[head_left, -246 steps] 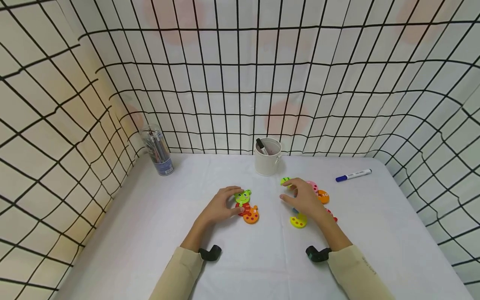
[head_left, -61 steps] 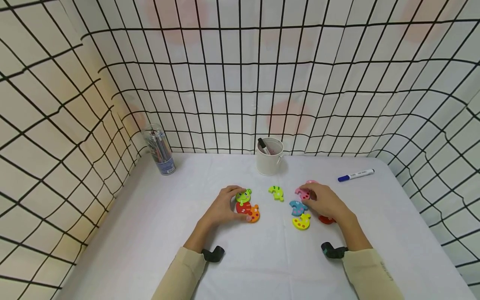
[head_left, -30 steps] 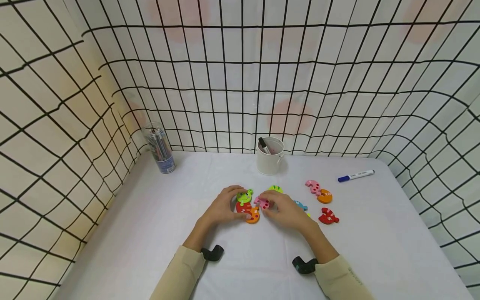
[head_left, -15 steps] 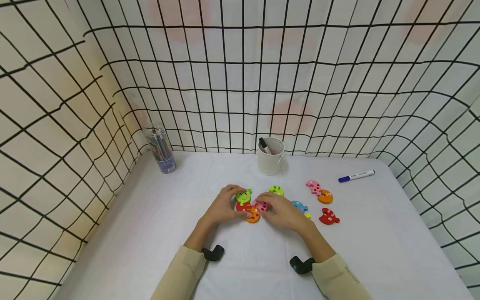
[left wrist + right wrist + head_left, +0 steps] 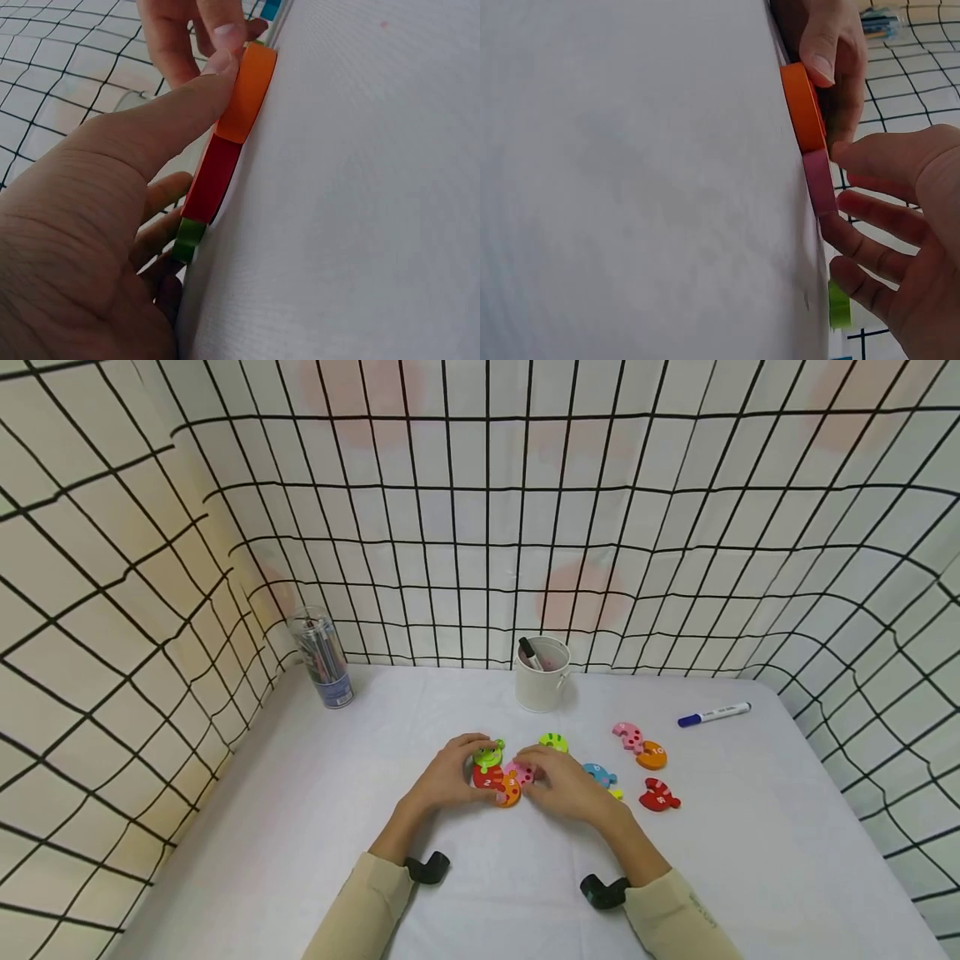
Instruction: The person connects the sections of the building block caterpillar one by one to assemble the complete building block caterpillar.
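With 12 o'clock straight away from the person, a curved row of flat puzzle pieces (image 5: 501, 780) lies on the white tabletop (image 5: 480, 902) between the two hands. Its green head (image 5: 487, 758) faces up, at the 11 o'clock end; the red piece (image 5: 485, 779), numbered 2, sits below it, and the orange piece (image 5: 804, 109), numbered 3, leads off toward 4 o'clock. So the long axis of these three runs roughly 11 to 5, before the pink piece (image 5: 821, 182), touching the orange, bends back toward 1 o'clock. The left hand (image 5: 444, 775) curves round the row from 9 o'clock, fingers by the green head and thumb on the orange piece. The right hand (image 5: 566, 783), at 3 o'clock, pinches the pink piece; whether it is fully interlocked cannot be told. Just beyond, a striped green piece (image 5: 553, 742) lies at 2 o'clock; a blue piece (image 5: 597, 774), partly hidden, lies at 3. A white bucket (image 5: 537, 689) stands at 1 o'clock, while a marker (image 5: 714, 715), at nearly 3, points its blue cap toward 8.
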`<state>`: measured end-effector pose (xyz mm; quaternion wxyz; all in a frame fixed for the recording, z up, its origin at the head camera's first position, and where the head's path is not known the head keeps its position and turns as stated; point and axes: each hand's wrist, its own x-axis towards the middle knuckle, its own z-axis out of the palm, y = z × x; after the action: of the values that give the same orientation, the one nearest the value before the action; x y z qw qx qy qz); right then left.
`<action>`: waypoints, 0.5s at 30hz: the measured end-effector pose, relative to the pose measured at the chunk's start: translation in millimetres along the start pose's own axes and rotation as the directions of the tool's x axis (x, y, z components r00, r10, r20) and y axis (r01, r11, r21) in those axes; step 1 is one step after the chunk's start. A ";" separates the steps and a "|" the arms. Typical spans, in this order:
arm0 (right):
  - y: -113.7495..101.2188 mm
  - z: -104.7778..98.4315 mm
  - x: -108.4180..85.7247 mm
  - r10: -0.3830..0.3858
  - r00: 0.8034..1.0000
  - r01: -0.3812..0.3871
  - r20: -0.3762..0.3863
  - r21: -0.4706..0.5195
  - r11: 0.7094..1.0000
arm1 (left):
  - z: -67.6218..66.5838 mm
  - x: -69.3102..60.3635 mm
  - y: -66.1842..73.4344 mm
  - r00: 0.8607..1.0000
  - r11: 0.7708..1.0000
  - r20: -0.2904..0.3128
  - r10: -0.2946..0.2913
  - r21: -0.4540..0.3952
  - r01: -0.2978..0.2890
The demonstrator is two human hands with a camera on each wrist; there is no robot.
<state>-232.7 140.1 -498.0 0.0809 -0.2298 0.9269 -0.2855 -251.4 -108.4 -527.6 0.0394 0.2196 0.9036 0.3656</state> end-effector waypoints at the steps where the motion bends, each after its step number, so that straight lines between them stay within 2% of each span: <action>1: 1.4 -1.0 -0.5 0.004 1.000 -0.004 -0.013 0.006 1.000 | 0.2 -0.1 0.2 1.000 1.000 -0.002 -0.008 -0.004 0.008; 11: 17.9 -16.7 -6.4 0.065 0.993 -0.063 -0.099 0.020 0.998 | 0.1 0.2 1.1 1.000 0.999 -0.015 -0.027 -0.036 0.026; 15: 25.7 -20.8 -5.2 0.117 0.984 -0.117 -0.137 0.008 0.993 | -0.4 0.2 0.5 0.999 0.998 -0.010 -0.050 -0.036 0.050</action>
<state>-243.7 171.5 -495.4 0.0338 -0.1548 0.9422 -0.2953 -251.5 -108.2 -527.0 0.0475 0.1943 0.9024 0.3817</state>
